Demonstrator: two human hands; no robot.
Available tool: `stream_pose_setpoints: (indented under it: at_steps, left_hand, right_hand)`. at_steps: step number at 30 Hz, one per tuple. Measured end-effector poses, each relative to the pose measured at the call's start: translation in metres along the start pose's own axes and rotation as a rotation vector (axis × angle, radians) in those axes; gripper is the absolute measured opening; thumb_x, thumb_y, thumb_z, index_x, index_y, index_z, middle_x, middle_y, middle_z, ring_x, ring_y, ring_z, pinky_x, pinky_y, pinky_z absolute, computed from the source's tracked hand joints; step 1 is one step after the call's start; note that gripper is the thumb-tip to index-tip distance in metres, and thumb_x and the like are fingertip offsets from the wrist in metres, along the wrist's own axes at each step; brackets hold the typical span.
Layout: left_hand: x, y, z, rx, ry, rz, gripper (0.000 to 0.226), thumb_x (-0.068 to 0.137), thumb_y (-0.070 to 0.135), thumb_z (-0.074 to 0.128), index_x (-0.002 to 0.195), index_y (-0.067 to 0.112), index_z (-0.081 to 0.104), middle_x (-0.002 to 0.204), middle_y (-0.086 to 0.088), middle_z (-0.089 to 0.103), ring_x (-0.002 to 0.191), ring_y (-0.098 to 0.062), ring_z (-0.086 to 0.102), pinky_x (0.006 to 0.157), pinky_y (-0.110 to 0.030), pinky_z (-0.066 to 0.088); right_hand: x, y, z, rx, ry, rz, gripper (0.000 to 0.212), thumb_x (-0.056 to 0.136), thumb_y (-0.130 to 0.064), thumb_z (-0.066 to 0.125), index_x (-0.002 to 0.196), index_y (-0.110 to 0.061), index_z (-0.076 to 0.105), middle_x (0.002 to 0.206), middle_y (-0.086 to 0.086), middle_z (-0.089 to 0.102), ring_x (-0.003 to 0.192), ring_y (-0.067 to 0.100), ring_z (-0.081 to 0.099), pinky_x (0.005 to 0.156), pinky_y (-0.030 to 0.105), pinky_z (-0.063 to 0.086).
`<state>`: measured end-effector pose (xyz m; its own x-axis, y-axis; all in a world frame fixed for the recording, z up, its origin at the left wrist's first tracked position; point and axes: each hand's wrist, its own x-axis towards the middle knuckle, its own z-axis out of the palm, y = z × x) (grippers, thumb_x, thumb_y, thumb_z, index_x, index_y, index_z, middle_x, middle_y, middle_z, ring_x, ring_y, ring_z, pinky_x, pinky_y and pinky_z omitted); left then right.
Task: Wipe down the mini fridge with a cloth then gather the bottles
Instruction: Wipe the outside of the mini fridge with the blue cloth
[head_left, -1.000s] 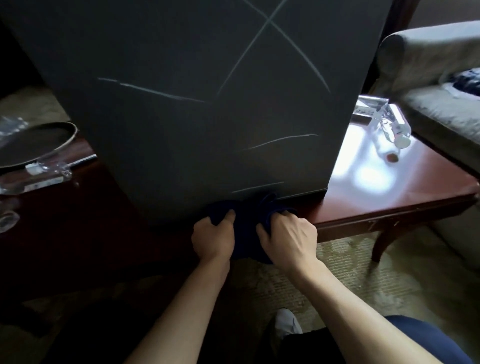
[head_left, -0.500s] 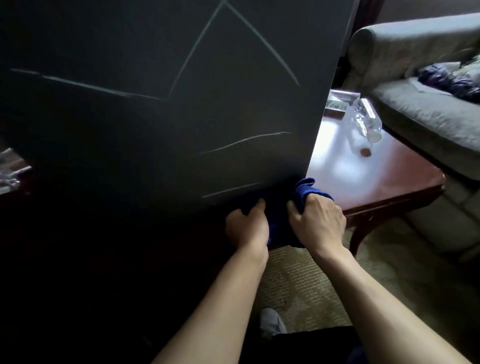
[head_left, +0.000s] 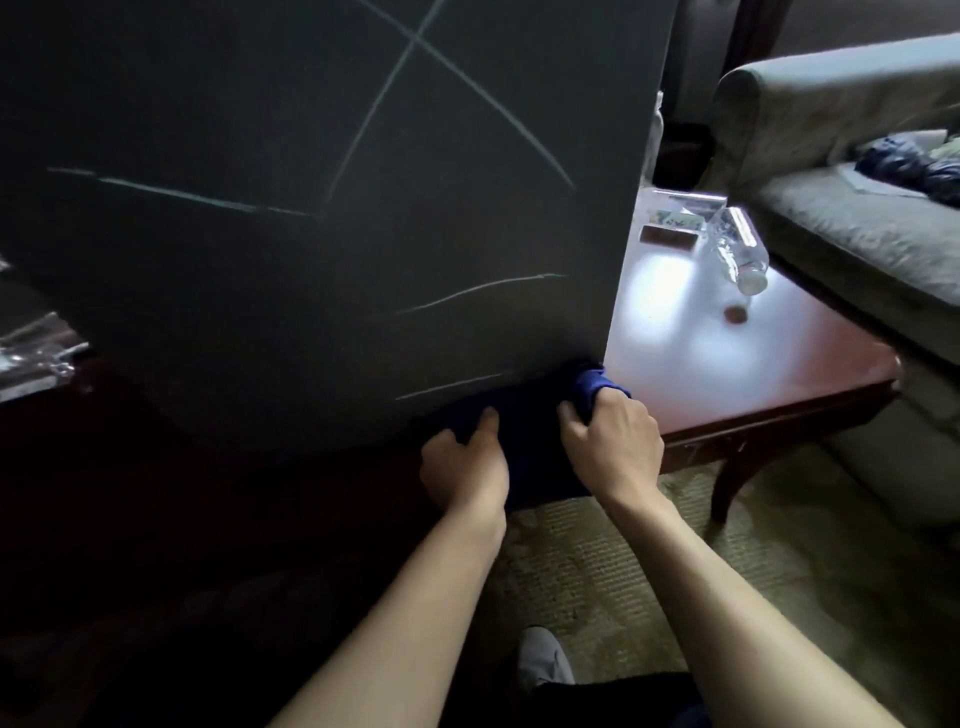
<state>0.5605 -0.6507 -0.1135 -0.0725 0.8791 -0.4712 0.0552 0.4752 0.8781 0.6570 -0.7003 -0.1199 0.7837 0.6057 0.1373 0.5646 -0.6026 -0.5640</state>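
Note:
The black mini fridge (head_left: 311, 234) fills the upper left, its dark face crossed by pale scratch lines. A dark blue cloth (head_left: 540, 431) lies against its lower right corner. My left hand (head_left: 462, 467) grips the cloth's left part with curled fingers. My right hand (head_left: 613, 441) grips the bunched right end of the cloth at the fridge's edge. A clear plastic bottle (head_left: 737, 249) lies on its side on the wooden table (head_left: 779, 374) to the right of the fridge.
A grey sofa (head_left: 857, 223) stands right of the table, with dark fabric (head_left: 914, 169) on its seat. A small round cap (head_left: 735, 313) and flat packets (head_left: 670, 228) lie on the table. Clear plastic items (head_left: 36, 353) sit at the left edge. Woven carpet (head_left: 597, 571) lies below.
Both hands have carried the cloth rightward along the fridge's bottom edge, from the middle of the lower front to its lower right corner.

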Motion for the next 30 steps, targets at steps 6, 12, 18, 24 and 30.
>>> stream_pose_setpoints:
  at_steps: [6, 12, 18, 24, 30]
  left_hand:
    - [-0.008, -0.006, 0.043, 0.033, -0.061, 0.04, 0.041, 0.082, 0.031, 0.073, 0.107, 0.0, 0.066, 0.109, -0.013, 0.069, 0.101, -0.029, 0.066, 0.09, -0.039, 0.053]
    - [-0.003, -0.004, 0.025, -0.064, -0.081, -0.046, 0.043, 0.088, 0.029, 0.068, 0.123, 0.007, 0.06, 0.121, -0.011, 0.064, 0.109, -0.029, 0.063, 0.093, -0.039, 0.052]
    - [0.013, 0.01, -0.049, -0.155, -0.102, -0.053, 0.062, 0.085, 0.039, 0.07, 0.139, 0.018, 0.048, 0.139, -0.008, 0.053, 0.122, -0.025, 0.055, 0.102, -0.045, 0.047]
    - [0.025, 0.027, -0.087, -0.221, -0.093, 0.076, 0.06, 0.087, 0.038, 0.068, 0.139, 0.018, 0.044, 0.125, 0.003, 0.056, 0.121, -0.016, 0.049, 0.11, -0.038, 0.036]
    - [0.023, 0.03, -0.084, -0.201, -0.146, 0.161, 0.059, 0.078, 0.055, 0.07, 0.126, 0.023, 0.058, 0.132, 0.002, 0.058, 0.123, -0.014, 0.052, 0.107, -0.039, 0.042]
  right_hand:
    - [0.022, 0.023, -0.008, 0.024, 0.12, 0.141, 0.033, 0.088, -0.036, 0.054, 0.099, -0.007, 0.065, 0.107, 0.023, 0.066, 0.101, 0.044, 0.06, 0.083, 0.042, 0.047]
    - [0.016, 0.013, -0.001, 0.134, 0.099, 0.125, 0.023, 0.085, -0.033, 0.054, 0.078, -0.011, 0.059, 0.092, 0.022, 0.066, 0.09, 0.043, 0.061, 0.076, 0.04, 0.045]
    - [0.005, -0.019, 0.011, 0.378, -0.186, 0.104, 0.033, 0.075, -0.041, 0.061, 0.082, -0.009, 0.058, 0.088, 0.015, 0.067, 0.086, 0.036, 0.062, 0.076, 0.042, 0.051]
    - [-0.007, -0.058, 0.02, 0.785, -0.273, 0.203, 0.048, 0.06, -0.05, 0.066, 0.094, -0.017, 0.066, 0.092, 0.006, 0.073, 0.083, 0.026, 0.07, 0.075, 0.049, 0.059]
    - [-0.006, -0.069, 0.001, 0.933, -0.101, 0.073, 0.023, 0.076, -0.035, 0.069, 0.084, -0.013, 0.068, 0.083, 0.01, 0.073, 0.079, 0.026, 0.071, 0.069, 0.047, 0.059]
